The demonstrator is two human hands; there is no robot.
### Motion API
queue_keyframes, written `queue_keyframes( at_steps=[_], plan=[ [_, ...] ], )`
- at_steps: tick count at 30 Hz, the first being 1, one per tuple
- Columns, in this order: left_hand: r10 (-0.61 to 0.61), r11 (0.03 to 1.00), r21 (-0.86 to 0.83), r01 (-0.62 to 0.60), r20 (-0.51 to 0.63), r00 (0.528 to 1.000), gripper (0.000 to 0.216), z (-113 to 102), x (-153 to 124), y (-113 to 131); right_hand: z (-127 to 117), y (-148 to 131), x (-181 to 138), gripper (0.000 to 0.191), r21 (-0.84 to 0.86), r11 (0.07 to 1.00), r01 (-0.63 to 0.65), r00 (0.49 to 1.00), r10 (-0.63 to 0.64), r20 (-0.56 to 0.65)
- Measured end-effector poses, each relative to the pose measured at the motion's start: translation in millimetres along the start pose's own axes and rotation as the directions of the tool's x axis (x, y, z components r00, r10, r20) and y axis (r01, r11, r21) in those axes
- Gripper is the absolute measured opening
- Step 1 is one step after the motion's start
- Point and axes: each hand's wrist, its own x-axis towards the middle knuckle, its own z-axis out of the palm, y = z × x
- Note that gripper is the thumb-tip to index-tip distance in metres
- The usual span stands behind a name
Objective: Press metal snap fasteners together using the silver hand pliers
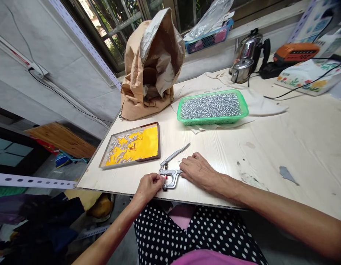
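On the table (264,143), held by the right grip (199,168), the hand press (172,172) aims its lever (176,152) away rightward; left grip (148,186) unclear.

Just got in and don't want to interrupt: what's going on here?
The person's left hand is at the red-marked end of a small metal hand tool; the right hand is at its opposite end. Its lever stands raised. Small metal pieces lie scattered in a shallow tray and fill a green basket beyond.
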Motion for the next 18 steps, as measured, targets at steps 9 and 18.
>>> queue_keyframes(
  at_steps=[9,18],
  plan=[
    [0.193,0.972,0.162,-0.170,-0.142,0.971,0.024,-1,-12,9,-13,14,32,0.027,-0.152,0.984,-0.097,0.995,0.101,0.017],
    [0.774,0.586,0.453,-0.671,-0.070,0.629,0.013,27,-46,9,-3,31,54,0.018,-0.230,0.973,0.029,0.991,0.002,0.132]
  ],
)
